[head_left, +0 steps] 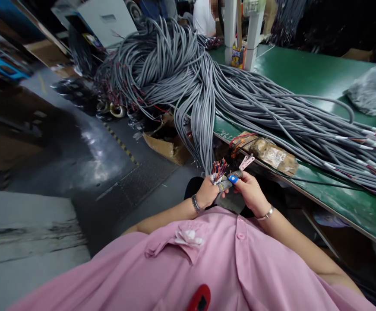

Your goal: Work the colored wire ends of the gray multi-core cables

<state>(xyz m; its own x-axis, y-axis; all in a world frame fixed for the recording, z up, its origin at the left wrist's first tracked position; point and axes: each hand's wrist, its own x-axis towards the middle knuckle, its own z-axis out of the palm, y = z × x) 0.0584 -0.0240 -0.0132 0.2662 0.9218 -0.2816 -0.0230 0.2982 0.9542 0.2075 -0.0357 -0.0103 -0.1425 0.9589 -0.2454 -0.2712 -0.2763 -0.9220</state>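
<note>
In front of my body, my left hand [208, 191] is closed around the ends of a bunch of grey cables. A tuft of thin coloured wires [219, 169], mostly orange, red and dark, stands up out of that grip. My right hand [251, 193] meets it from the other side, fingers pinched together at the bunch. A blue covering [233, 179] wraps its thumb; grey wrapping shows around fingers of both hands. What the right fingertips hold is too small to make out. Just above that hand is a pink clip [246, 162]. The grey cables [203, 116] hang down from the bench to my left hand.
A large heap of grey cable [162, 60] lies over the green bench [304, 69], with stripped ends at right. A taped brown block [272, 156] sits at the bench edge. Below stands an open cardboard box [165, 144]. A person in white [203, 19] is beyond the bench.
</note>
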